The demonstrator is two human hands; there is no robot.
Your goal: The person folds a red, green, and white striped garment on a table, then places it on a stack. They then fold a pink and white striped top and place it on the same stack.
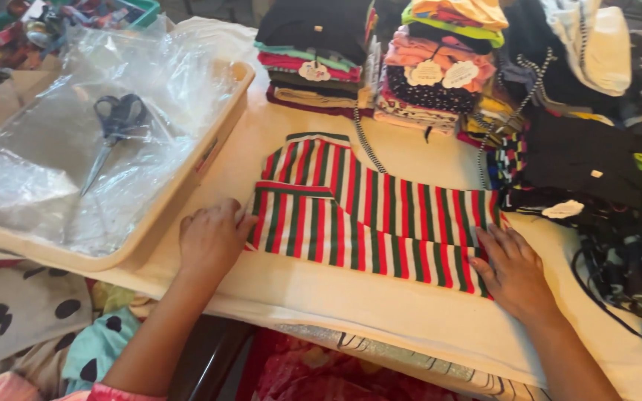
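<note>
A small garment with red, green and white stripes [369, 212] lies flat on the cream-covered table [321, 297], its sleeve folded across the body. My left hand [213, 238] rests with curled fingers on the garment's left edge at the sleeve. At the right end of the garment my right hand [513, 271] lies flat, fingers spread, pressing the cloth down.
A beige tray [209, 160] at the left holds clear plastic bags [53, 171] and dark-handled scissors [113, 126]. Two stacks of folded clothes with tags [313, 59] [432, 74] stand behind. Dark and striped garments [581, 156] pile at the right. Dotted fabric [31, 312] lies below left.
</note>
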